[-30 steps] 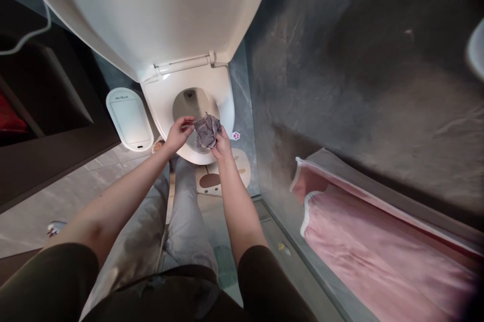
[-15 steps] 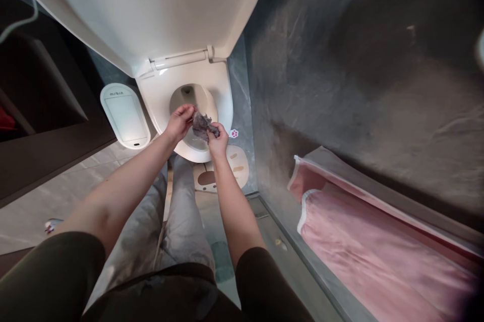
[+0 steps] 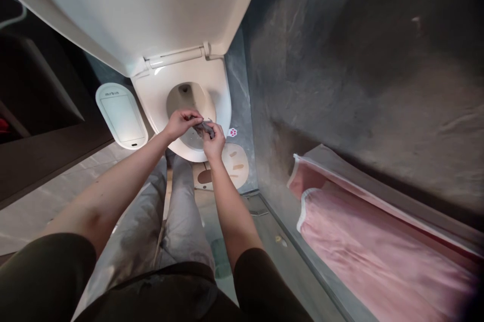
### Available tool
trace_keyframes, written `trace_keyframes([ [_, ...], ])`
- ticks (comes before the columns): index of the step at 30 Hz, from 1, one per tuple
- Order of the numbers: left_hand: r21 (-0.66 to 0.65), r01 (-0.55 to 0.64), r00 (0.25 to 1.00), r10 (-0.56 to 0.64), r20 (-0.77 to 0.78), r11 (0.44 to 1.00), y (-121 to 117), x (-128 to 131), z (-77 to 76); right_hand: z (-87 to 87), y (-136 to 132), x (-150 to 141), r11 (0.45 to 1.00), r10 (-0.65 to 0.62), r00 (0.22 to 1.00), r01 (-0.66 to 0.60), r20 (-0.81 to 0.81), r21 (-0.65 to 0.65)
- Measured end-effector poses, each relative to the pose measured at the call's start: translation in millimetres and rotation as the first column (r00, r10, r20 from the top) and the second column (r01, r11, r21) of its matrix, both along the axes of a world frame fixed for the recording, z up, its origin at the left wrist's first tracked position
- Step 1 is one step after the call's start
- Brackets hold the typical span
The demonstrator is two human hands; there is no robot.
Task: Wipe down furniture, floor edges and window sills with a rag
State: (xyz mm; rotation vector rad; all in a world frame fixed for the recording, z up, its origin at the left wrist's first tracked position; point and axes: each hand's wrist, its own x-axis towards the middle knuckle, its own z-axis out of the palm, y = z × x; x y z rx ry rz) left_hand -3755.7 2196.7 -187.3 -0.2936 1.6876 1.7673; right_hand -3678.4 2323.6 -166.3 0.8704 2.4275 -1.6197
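Note:
A small, crumpled grey fuzzy scrap (image 3: 206,129), like a cloth or a wad of lint, is held between my hands above the toilet bowl (image 3: 189,153). My left hand (image 3: 183,123) pinches with fingertips at its left end. On the other side, my right hand (image 3: 214,141) has its fingers closed around the right end. Part of the scrap is hidden behind my fingers, so its exact kind does not show. Some small bits appear in the bowl under my hands. The toilet lid (image 3: 151,4) and seat stand raised behind.
A white slim bin (image 3: 124,118) stands left of the toilet, beside a dark cabinet (image 3: 49,155). A patterned mat (image 3: 234,166) lies at the toilet's right front. The grey wall (image 3: 340,85) rises close on the right, with pink cloth (image 3: 363,241) hanging lower down.
My left hand has moved right, closer to my right hand. The grey scrap, spread wider before, is now more bunched between the fingers. The view has shifted slightly.

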Motion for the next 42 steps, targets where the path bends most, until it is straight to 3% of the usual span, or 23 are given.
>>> trace_keyframes([
  [4,-0.11,-0.26,0.944,0.277,0.179,0.959,2.6,-2.3,-14.8,0.4,-1.1,6.7,0.997,-0.057,0.997,0.059,0.054,-0.048],
  [8,-0.218,-0.295,0.896,0.349,0.276,0.93,-4.0,-5.0,-22.9,-2.6,-0.1,17.3,0.947,-0.22,0.959,0.254,0.178,-0.197],
  [10,-0.229,-0.29,0.878,0.354,0.323,0.929,-7.7,-3.8,-24.0,-5.8,0.6,19.3,0.878,-0.314,0.92,0.375,0.234,-0.297],
  [14,-0.271,-0.223,0.886,0.311,0.345,0.936,-13.6,4.4,-27.2,-13.5,3.5,13.0,0.671,-0.486,0.815,0.579,0.315,-0.463],
  [18,-0.382,-0.048,0.947,0.163,0.276,0.923,-18.3,14.6,-33.5,-17.4,10.4,1.7,0.515,-0.547,0.748,0.655,0.376,-0.553],
  [20,-0.326,-0.012,0.965,0.097,0.245,0.945,-20.0,18.9,-35.0,-17.9,14.2,-2.0,0.477,-0.548,0.738,0.662,0.394,-0.578],
  [24,-0.249,0.016,0.978,0.036,0.205,0.968,-20.9,26.5,-31.9,-17.8,18.5,-5.0,0.461,-0.547,0.734,0.666,0.403,-0.587],
  [27,-0.26,-0.037,0.974,0.093,0.206,0.965,-17.0,32.3,-27.0,-16.3,18.4,-5.8,0.432,-0.565,0.713,0.684,0.415,-0.587],
  [30,-0.152,-0.153,0.904,0.201,0.376,0.976,-8.8,37.9,-23.1,-13.4,17.4,-6.0,0.379,-0.581,0.683,0.709,0.443,-0.595],
  [33,-0.067,-0.229,0.819,0.23,0.525,0.971,-0.2,40.5,-22.2,-11.6,18.0,-3.9,0.35,-0.564,0.671,0.722,0.481,-0.597],
  [39,-0.123,-0.414,0.753,0.416,0.51,0.902,3.3,32.3,-25.7,-11.5,22.6,6.7,0.362,-0.483,0.717,0.686,0.502,-0.632],
  [42,-0.15,-0.477,0.723,0.484,0.494,0.866,0.9,25.7,-26.8,-10.8,22.2,10.3,0.398,-0.491,0.729,0.675,0.477,-0.622],
])
